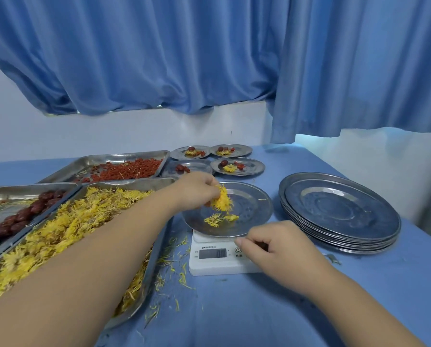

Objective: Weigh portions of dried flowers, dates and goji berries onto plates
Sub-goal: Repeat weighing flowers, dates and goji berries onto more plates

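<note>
A white scale [217,256] carries a steel plate [254,204] with a few yellow dried flowers [217,219] on it. My left hand [194,191] hovers over the plate's left side and pinches a clump of yellow flowers [223,200]. My right hand [272,246] rests with curled fingers at the scale's front right corner, beside its button; nothing shows in it. To the left stand trays of dried flowers [67,221], dates [16,216] and goji berries [127,171].
Behind the scale stand several small plates, three with mixed portions [237,166] and one with only dates [187,167]. A stack of empty steel plates [339,209] sits at the right. Loose petals [174,269] litter the blue cloth. A blue curtain hangs behind.
</note>
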Tool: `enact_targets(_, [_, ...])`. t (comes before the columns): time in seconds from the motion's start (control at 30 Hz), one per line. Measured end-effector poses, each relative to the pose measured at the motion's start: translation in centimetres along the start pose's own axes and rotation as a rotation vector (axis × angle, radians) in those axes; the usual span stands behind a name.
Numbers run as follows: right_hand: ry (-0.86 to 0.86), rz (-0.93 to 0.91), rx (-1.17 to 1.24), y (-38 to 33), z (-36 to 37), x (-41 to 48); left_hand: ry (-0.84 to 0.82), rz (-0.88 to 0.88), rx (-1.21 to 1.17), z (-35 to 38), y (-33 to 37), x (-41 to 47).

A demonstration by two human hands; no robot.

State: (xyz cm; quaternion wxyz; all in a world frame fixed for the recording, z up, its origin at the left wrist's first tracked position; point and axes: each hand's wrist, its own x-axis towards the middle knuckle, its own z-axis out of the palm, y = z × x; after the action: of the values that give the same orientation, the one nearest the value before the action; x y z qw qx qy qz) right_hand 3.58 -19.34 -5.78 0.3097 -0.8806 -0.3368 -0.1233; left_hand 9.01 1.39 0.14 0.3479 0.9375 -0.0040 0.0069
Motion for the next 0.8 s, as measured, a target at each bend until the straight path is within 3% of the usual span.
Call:
enact_targets(0.27, [-0.038,-0.066,-0.07,-0.3,0.7,0.0,0.054,0.06,0.189,-0.1,-1.2,0.3])
enact_targets(0.8, [-0.023,-0.051,-0.019,-0.1,0.4,-0.1,0.162,0.03,0.117,-0.3,-2.0,-0.8])
